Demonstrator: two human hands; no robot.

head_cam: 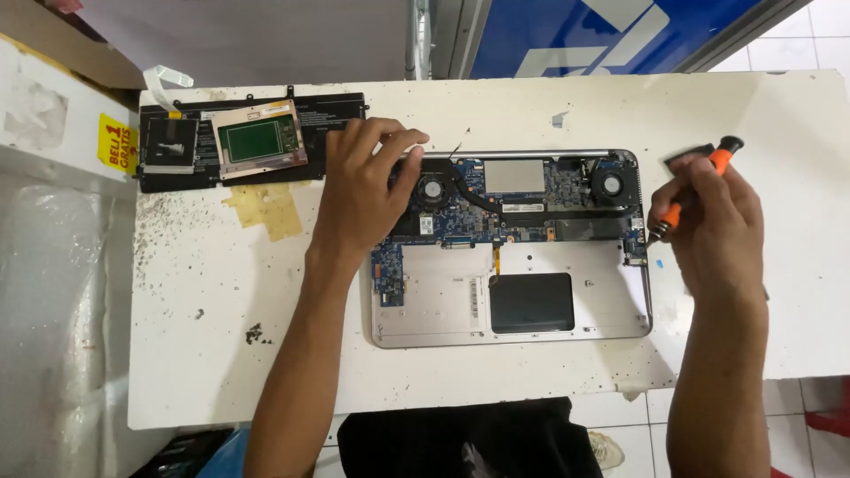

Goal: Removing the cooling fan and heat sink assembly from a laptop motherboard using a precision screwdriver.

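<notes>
White worktable (221, 354), scuffed and speckled, fills the view; tiled floor at 3 and 5 o'clock, blue panel at 1 o'clock. Opened laptop chassis (443, 310) lies centre-right, bottom cover off: inside it a blue mainboard (469, 190) w/ two fans, heat pipe btwn them, black rectangular pad at its 6 o'clock. Left hand (359, 190) rests palm-down on chassis' 10 o'clock corner, fingers spread and bent, gripping nothing that I can see. Right hand (713, 221) at 3 o'clock edge, fingers curled tight round an orange-black screwdriver (695, 190), tip pointing at chassis' right edge. At 10 o'clock on table: black flat battery pack (177, 173) w/ a copper-framed green touchpad board (258, 140) on top. Yellow tape patch just below.
</notes>
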